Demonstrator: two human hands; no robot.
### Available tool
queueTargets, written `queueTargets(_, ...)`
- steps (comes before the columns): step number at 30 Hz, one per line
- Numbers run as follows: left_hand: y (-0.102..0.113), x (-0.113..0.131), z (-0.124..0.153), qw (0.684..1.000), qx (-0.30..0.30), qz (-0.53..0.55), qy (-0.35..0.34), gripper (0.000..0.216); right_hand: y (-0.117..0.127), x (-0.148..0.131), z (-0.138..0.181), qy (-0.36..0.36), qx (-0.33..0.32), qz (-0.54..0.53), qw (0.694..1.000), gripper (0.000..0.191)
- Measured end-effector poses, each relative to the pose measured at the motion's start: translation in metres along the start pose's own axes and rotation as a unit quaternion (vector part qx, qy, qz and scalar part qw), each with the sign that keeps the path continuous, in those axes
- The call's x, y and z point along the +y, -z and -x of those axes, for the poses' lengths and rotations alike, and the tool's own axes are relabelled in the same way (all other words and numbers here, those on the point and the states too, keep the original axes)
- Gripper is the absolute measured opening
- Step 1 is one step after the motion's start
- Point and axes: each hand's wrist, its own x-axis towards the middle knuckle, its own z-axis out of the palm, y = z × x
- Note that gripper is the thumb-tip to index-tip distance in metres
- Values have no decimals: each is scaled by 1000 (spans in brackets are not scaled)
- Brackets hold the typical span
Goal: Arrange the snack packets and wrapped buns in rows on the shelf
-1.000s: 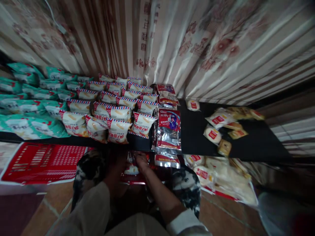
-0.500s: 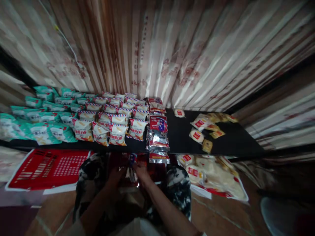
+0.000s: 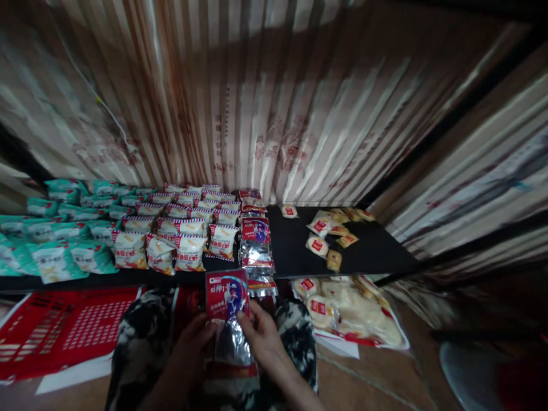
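A red and silver snack packet (image 3: pixel 226 302) with a blue cartoon figure stands upright between my hands, above my lap. My left hand (image 3: pixel 197 337) closes on its left edge, in shadow. On the right side, my right hand (image 3: pixel 262 331) grips it with the thumb on the front. Just beyond, similar red and silver packets (image 3: pixel 256 234) lie in an overlapping row on the black shelf (image 3: pixel 295 245). One packet (image 3: pixel 262 285) of that row hangs over the front edge, partly behind the held one.
White-and-orange snack bags (image 3: pixel 189 252) and teal bags (image 3: pixel 92 257) fill the shelf's left side. Round wrapped snacks (image 3: pixel 317 245) lie scattered on the right. Below stand a red basket (image 3: pixel 85 325) and a container of wrapped snacks (image 3: pixel 355 311). A curtain (image 3: pixel 274 103) hangs behind.
The packet has come up from low between my knees and now faces me upright in both hands. The camera view has shifted slightly to the right and up.
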Motion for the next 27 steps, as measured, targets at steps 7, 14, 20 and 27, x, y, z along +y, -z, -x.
queueTargets(7, -58, 57, -12, 991, -99, 82, -44, 49, 33, -24, -16, 26, 92, -35, 995, 55)
queueTargets(14, -114, 78, -48, 982, -102, 33, -154, 49, 71, -59, -48, 50, 178, -46, 982, 79)
queueTargets(20, -147, 74, -77, 933, -54, -134, -330, 62, 104, -79, -116, 72, 203, -11, 976, 76)
queueTargets(27, -170, 73, -111, 843, -5, -302, -445, 54, 118, -86, -191, 65, 195, 124, 971, 64)
